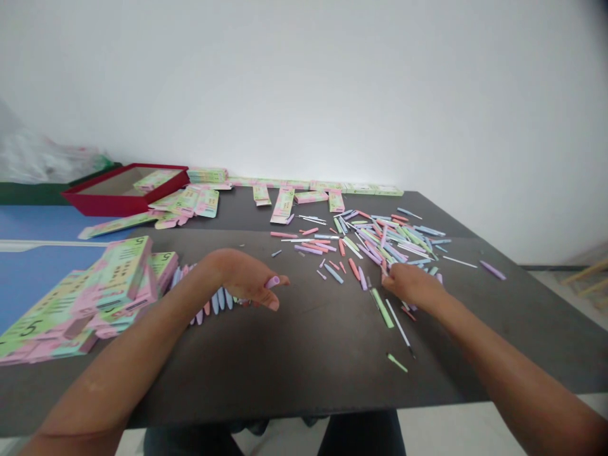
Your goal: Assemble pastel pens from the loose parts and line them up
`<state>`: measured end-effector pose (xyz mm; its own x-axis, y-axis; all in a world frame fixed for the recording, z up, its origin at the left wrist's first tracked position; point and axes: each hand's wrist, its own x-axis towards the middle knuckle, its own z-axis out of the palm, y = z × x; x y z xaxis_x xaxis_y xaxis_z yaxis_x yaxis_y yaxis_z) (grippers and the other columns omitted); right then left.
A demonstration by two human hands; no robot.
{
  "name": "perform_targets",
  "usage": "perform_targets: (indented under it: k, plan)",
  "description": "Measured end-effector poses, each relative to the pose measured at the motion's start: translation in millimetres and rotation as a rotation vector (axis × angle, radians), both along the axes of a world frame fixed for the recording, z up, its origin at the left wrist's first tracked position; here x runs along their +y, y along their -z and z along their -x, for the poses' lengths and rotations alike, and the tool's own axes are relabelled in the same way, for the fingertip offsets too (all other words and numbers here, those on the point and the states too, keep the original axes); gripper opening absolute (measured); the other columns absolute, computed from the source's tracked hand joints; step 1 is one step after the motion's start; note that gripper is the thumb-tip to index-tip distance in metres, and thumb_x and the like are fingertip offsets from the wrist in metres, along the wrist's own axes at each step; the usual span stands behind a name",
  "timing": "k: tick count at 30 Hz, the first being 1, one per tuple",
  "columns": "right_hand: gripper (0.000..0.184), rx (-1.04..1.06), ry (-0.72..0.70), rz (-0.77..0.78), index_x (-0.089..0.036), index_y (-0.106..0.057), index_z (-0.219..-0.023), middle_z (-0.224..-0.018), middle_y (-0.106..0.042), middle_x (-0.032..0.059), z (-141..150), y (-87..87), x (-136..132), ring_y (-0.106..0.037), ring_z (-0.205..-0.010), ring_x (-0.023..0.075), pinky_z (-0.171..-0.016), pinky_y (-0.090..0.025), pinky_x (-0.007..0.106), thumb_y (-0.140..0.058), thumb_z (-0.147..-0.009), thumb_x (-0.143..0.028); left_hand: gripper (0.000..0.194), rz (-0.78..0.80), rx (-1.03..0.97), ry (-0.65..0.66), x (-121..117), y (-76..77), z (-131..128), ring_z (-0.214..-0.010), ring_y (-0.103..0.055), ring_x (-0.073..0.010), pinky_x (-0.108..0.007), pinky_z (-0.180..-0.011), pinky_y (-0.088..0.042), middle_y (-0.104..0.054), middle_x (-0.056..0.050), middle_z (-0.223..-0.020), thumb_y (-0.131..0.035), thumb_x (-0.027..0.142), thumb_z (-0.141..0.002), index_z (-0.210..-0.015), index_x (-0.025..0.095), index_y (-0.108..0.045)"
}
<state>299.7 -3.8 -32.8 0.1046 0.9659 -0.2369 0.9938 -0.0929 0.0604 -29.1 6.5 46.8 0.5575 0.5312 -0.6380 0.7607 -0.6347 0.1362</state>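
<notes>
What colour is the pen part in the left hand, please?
The pen part is light purple, in the head view.

Right of the red box [114, 204], the left hand [244, 278] hides most of a lavender barrel [272, 282]; farther right, the right hand [411, 283] conceals its own palm. Nearer than the box, the left forearm [142, 348] blocks part of a barrel row [222, 299], and small print on cartons [118, 272] is illegible. Left of it, a blurred plastic bag [42, 158] runs off the picture.
</notes>
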Motion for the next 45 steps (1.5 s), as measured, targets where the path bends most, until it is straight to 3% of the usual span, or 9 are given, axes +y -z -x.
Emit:
perform_targets:
  k: [4,7,12,16,26,29,36,42,45]
  plan:
    - [0.012,0.195,-0.066,-0.272,-0.017,-0.054,-0.078,-0.072,-0.059,0.0060,-0.3,-26.9,13.5,-0.053,-0.066,0.0170,-0.054,-0.032,0.026,-0.046,-0.074,-0.024,0.068,0.096,0.046,-0.010,-0.2,-3.0,-4.3,-0.082,-0.064,-0.0230,-0.026,-0.064,-0.043,-0.069,-0.015,-0.105,-0.046,0.047,-0.086,-0.145,0.020,-0.025]
    - [0.009,0.583,-0.165,-0.448,-0.019,-0.050,-0.082,-0.068,-0.055,-0.0003,22.2,-38.2,16.7,-0.047,-0.059,0.0123,-0.053,-0.032,0.023,-0.048,-0.074,-0.021,0.068,0.105,0.053,-0.016,-0.2,-3.6,-6.1,-0.079,-0.064,-0.0226,-0.025,-0.062,-0.043,-0.070,-0.014,-0.101,-0.048,0.044,-0.086,-0.145,0.019,-0.025]
    - [0.016,1.498,-0.305,-0.338,-0.020,-0.049,-0.093,-0.071,-0.057,-0.0033,90.7,-34.7,0.1,-0.041,-0.045,0.0074,-0.044,-0.031,0.021,-0.049,-0.080,-0.029,0.066,0.111,0.039,-0.003,-1.4,-3.7,-5.6,-0.070,-0.064,-0.0209,-0.025,-0.058,-0.042,-0.071,-0.011,-0.086,-0.046,0.045,-0.087,-0.144,0.017,-0.028]
    - [0.012,1.817,-0.303,-0.258,-0.019,-0.049,-0.089,-0.075,-0.063,-0.0012,136.7,-31.3,-23.4,-0.043,-0.047,0.0065,-0.044,-0.032,0.020,-0.053,-0.081,-0.026,0.053,0.114,0.026,-0.010,-1.4,-1.2,-4.9,-0.065,-0.062,-0.0179,-0.023,-0.054,-0.041,-0.070,-0.008,-0.081,-0.049,0.042,-0.086,-0.133,0.019,-0.045]
    - [0.009,1.921,-0.267,-0.343,-0.020,-0.051,-0.089,-0.081,-0.067,-0.0001,161.5,-23.0,-29.9,-0.041,-0.044,0.0061,-0.042,-0.029,0.020,-0.053,-0.082,-0.025,0.051,0.193,-0.038,-0.052,-1.9,-0.4,-3.9,-0.064,-0.060,-0.0175,-0.022,-0.052,-0.042,-0.065,-0.004,-0.072,-0.051,0.040,-0.084,-0.128,0.016,-0.047]
    - [0.009,1.838,-0.267,-0.342,-0.020,-0.052,-0.088,-0.076,-0.065,0.0000,161.3,-20.0,-33.6,-0.042,-0.046,0.0071,-0.044,-0.031,0.021,-0.053,-0.083,-0.027,0.045,0.176,-0.054,-0.057,-2.3,0.2,-3.6,-0.060,-0.059,-0.0163,-0.022,-0.051,-0.042,-0.064,-0.001,-0.068,-0.052,0.039,-0.084,-0.122,0.016,-0.052]
    - [0.014,1.530,-0.310,-0.344,-0.019,-0.056,-0.085,-0.067,-0.056,-0.0024,167.5,-10.2,-46.4,-0.045,-0.054,0.0097,-0.051,-0.035,0.022,-0.058,-0.081,-0.033,0.026,0.103,0.000,-0.041,-3.7,2.3,-6.0,-0.056,-0.055,-0.0135,-0.020,-0.049,-0.039,-0.063,-0.001,-0.063,-0.053,0.039,-0.085,-0.084,0.015,-0.064]
    - [0.027,1.485,-0.346,-0.301,-0.022,-0.055,-0.104,-0.075,-0.057,-0.0023,166.0,-5.1,-48.4,-0.046,-0.058,0.0101,-0.056,-0.037,0.023,-0.058,-0.081,-0.035,0.027,0.134,-0.004,-0.067,-5.5,0.1,-7.4,-0.059,-0.057,-0.0148,-0.022,-0.054,-0.041,-0.068,-0.004,-0.071,-0.053,0.035,-0.085,-0.093,0.012,-0.065]
    - [0.019,1.485,-0.351,-0.337,-0.021,-0.058,-0.095,-0.067,-0.052,-0.0035,166.0,-5.6,-49.6,-0.045,-0.056,0.0100,-0.054,-0.035,0.022,-0.054,-0.084,-0.036,0.028,0.123,0.006,-0.084,-5.6,-0.4,-7.2,-0.060,-0.058,-0.0157,-0.023,-0.054,-0.041,-0.069,-0.004,-0.072,-0.053,0.037,-0.084,-0.093,0.013,-0.066]
